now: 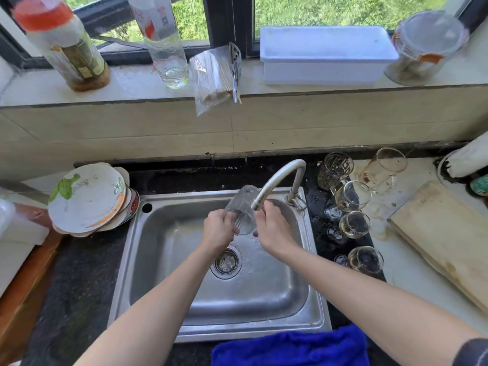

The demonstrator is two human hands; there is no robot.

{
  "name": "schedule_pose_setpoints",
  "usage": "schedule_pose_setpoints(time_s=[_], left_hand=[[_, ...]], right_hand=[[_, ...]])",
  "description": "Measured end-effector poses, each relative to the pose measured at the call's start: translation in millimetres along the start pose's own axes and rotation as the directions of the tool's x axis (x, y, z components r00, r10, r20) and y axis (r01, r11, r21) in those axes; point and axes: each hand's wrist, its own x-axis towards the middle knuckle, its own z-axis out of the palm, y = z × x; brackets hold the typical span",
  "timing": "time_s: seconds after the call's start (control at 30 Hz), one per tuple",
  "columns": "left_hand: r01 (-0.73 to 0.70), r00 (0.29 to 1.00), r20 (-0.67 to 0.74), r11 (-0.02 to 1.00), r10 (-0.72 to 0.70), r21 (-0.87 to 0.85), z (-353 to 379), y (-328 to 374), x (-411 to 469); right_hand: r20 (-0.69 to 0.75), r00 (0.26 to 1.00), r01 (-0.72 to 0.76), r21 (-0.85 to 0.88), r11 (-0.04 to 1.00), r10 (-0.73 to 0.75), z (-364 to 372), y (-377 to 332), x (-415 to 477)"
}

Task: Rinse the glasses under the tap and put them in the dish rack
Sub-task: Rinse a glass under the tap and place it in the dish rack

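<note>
L hand (pixel 218 229), R hand (pixel 274 229) hold glass (pixel 241 207) under tap (pixel 280 173).

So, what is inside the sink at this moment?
A drain strainer in the sink floor; above it, the left hand and right hand hold a glass under the tap. The forearms cover part of the floor.

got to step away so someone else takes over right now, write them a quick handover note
Left hand grips the glass, tilted under the tap over the sink. Right hand is at the glass's mouth; its grip is unclear. Five more glasses wait on the counter right of the sink, some stained. No dish rack in view, nothing visibly racked. Left: finish this rinse, rack it, then the others.
</note>
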Motion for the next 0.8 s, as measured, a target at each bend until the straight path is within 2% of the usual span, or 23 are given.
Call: schedule_pose_setpoints(time_s=[0.07,0.1,0.17,0.23,0.3,0.33,0.43,0.53,0.63,0.67,0.73,0.8], left_hand=[[0.004,1.0,-0.022,1.0,-0.004,0.007,-1,3,-1],[0.011,1.0,-0.022,1.0,-0.011,-0.006,0,4,-2],[0.051,0.998,-0.016,0.992,-0.053,-0.118,3,5,1],[0.116,0.992,-0.016,0.969,-0.123,-0.218,4,5,5],[0.188,0.982,0.021,0.942,-0.19,-0.279,4,7,5],[0.217,0.976,0.056,0.923,-0.21,-0.317,3,9,2],[0.275,0.961,0.146,0.868,-0.235,-0.413,4,9,-5],[0.244,0.968,0.157,0.875,-0.195,-0.418,5,-4,-9],[0.202,0.972,0.195,0.899,-0.134,-0.388,9,-10,-17],[0.196,0.972,0.199,0.902,-0.127,-0.385,12,-11,-19],[0.188,0.977,0.171,0.901,-0.129,-0.392,15,-10,-20],[0.167,0.985,0.113,0.903,-0.132,-0.397,14,-12,-16]], right_hand=[[-0.01,1.0,-0.014,0.2,0.98,0.016,0,3,4],[-0.029,0.999,-0.027,0.232,0.972,0.035,0,2,6],[-0.074,0.997,0.018,0.132,0.991,-0.008,0,-4,1],[-0.084,0.988,0.133,0.024,0.991,-0.13,0,-3,-4],[-0.079,0.981,0.178,0.015,0.984,-0.177,-8,2,-3],[-0.083,0.983,0.171,0.075,0.982,-0.165,-12,5,4],[-0.064,0.995,0.091,0.381,0.92,-0.072,-17,5,13],[0.04,0.988,-0.137,0.665,0.734,0.148,-14,3,12],[0.146,0.929,-0.337,0.715,0.612,0.34,-26,2,22],[0.142,0.918,-0.359,0.698,0.62,0.371,-27,1,26],[0.074,0.92,-0.347,0.613,0.71,0.386,-21,-4,23],[0.026,0.944,-0.287,0.549,0.785,0.328,-8,-8,9]])
